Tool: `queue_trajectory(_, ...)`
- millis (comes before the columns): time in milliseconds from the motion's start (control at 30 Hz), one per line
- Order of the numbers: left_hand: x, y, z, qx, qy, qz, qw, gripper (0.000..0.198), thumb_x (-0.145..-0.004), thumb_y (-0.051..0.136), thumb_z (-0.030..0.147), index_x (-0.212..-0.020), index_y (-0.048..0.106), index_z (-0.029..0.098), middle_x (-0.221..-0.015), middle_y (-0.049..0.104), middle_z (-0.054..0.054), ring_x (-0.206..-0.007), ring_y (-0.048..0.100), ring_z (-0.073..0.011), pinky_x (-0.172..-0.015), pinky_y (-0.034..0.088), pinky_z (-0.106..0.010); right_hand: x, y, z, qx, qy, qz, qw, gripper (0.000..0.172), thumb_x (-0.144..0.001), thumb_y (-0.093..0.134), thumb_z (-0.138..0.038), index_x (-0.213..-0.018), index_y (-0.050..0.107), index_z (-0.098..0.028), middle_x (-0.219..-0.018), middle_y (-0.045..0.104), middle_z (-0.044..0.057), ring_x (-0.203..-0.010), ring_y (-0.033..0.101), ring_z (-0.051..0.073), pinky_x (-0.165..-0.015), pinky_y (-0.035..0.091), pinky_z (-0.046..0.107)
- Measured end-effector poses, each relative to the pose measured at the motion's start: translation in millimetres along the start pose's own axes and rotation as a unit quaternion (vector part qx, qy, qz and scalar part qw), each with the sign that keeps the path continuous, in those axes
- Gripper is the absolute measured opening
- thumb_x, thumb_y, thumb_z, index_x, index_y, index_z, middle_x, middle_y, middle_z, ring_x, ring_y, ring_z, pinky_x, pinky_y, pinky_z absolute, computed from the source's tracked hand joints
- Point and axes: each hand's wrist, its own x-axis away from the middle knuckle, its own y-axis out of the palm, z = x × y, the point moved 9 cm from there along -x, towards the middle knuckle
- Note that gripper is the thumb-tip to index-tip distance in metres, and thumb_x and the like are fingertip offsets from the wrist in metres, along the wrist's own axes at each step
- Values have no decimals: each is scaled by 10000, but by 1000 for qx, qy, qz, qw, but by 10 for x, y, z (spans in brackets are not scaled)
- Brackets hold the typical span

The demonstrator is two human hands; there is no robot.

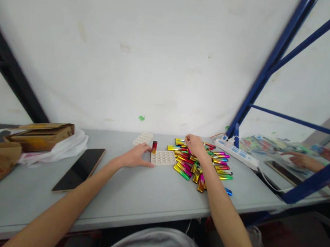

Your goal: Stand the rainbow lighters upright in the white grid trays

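Observation:
A white tray with rows of small holes (pixel 163 158) lies on the table. One shiny red-and-gold lighter (pixel 154 147) stands upright at its far left corner. My left hand (pixel 137 156) is at the tray's left edge, thumb and fingers apart, with fingertips next to the upright lighter. To the right of the tray spreads a pile of metallic lighters (pixel 186 162) in gold, pink, green, red and blue. Over the pile's far side, my right hand (pixel 196 145) pinches what appears to be a gold lighter, mostly hidden by the fingers.
Behind my left hand lies a second white tray (pixel 142 138). To the left are a dark tablet-like device (pixel 81 169), a cardboard box (pixel 45 135) and a white plastic bag (pixel 79 143). A power strip (pixel 236 153) and blue rack post (pixel 255 87) border the right; another person's hand (pixel 304 160) is beyond.

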Motion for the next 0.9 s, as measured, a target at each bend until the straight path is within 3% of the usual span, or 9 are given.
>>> queue_trajectory(100, -2, 5, 6, -4, -1, 0, 1000, 747, -684, 823, 727, -1167, 717, 167, -1234, 719, -138, -1158, 670, -356, -1025, 514, -413, -11, -283, -42, -71, -3, 127, 989, 449, -1038, 424, -164, -1404, 648, -30, -1276, 721, 294, -1212, 673, 358, -1122, 454, 513)
queue_trajectory(200, 3, -2, 10, -7, -1, 9, 1000, 739, -675, 827, 732, -1152, 715, 178, -1230, 721, -138, -1149, 673, -357, -1015, 519, -415, 12, -378, -31, -180, 2, 186, 966, 437, -1033, 428, -242, -1344, 681, -69, -1208, 750, 245, -1142, 705, 336, -1117, 478, 518)
queue_trajectory(300, 10, 4, 14, -10, 4, 14, 1000, 732, -683, 819, 749, -1137, 714, 185, -1223, 724, -142, -1154, 669, -358, -1023, 516, -419, 12, -255, 19, -352, 32, 160, 922, 445, -985, 557, -420, -1300, 685, -133, -1004, 777, 126, -918, 767, 275, -1007, 577, 488)
queue_trajectory(367, 14, 16, 9, -10, 5, 11, 1000, 729, -687, 817, 752, -1134, 712, 186, -1225, 723, -146, -1155, 668, -360, -1024, 518, -425, 9, -133, 10, -495, 49, 128, 858, 527, -908, 679, -475, -1329, 655, -158, -960, 754, 64, -851, 785, 245, -941, 625, 460)
queue_trajectory(467, 18, 9, 10, -6, 9, 18, 1000, 715, -684, 820, 760, -1122, 714, 204, -1226, 727, -136, -1147, 669, -359, -1022, 524, -431, 6, 13, -118, -654, 55, 67, 751, 509, -795, 835, -407, -1227, 701, -175, -937, 740, 31, -921, 794, 232, -981, 635, 422)
queue_trajectory(567, 23, -1, 13, -2, 10, 23, 1000, 713, -683, 825, 761, -1122, 717, 210, -1214, 730, -130, -1131, 674, -356, -1006, 532, -427, 31, 122, -279, -715, 69, 2, 695, 368, -748, 888, -302, -1060, 750, -165, -942, 769, 60, -979, 779, 231, -1028, 625, 402)
queue_trajectory(700, 29, -3, 25, 0, 14, 23, 1000, 715, -685, 824, 761, -1120, 716, 204, -1199, 728, -126, -1125, 676, -353, -1000, 532, -424, 109, 209, -466, -730, 74, -49, 678, 369, -739, 875, -247, -1077, 748, -175, -1012, 802, 88, -1018, 774, 238, -1034, 621, 418)
queue_trajectory(800, 28, -3, 35, -2, 18, 23, 1000, 701, -696, 823, 754, -1114, 718, 201, -1184, 730, -123, -1131, 679, -355, -1004, 526, -417, 157, 224, -609, -715, 51, -65, 694, 401, -744, 862, -285, -1115, 746, -190, -1066, 809, 96, -956, 760, 219, -989, 624, 416)
queue_trajectory(900, 23, 0, 27, -7, 16, 25, 1000, 719, -689, 824, 764, -1112, 722, 191, -1185, 730, -136, -1130, 679, -360, -996, 528, -416, 181, 236, -750, -691, 28, -80, 718, 353, -719, 850, -334, -1023, 749, -185, -1055, 788, 84, -849, 723, 179, -893, 616, 359)
